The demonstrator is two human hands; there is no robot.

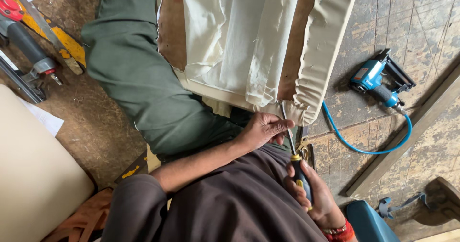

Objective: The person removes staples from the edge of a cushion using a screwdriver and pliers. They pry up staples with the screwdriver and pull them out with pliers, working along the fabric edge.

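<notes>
Right hand (314, 194) grips the screwdriver (293, 148) by its black-and-yellow handle; the tip sits at the gathered corner of the upholstered panel (311, 74). Left hand (263, 129) pinches the shaft just below that corner. Shaft is rigid, thin, probably slippery; the handle is the sure hold. Panel fabric looks soft and loose. Right of the panel: blue pneumatic stapler (376, 81) and hose (369, 144), well apart. Green trouser leg (139, 74) lies against the panel's left.

Floor (383, 12): worn, scuffed boards, right of the fingers. Wooden batten (407, 136) lies diagonally on it. Left of the fingers, rough chipboard surface (96, 127). Lighting: even daylight.
</notes>
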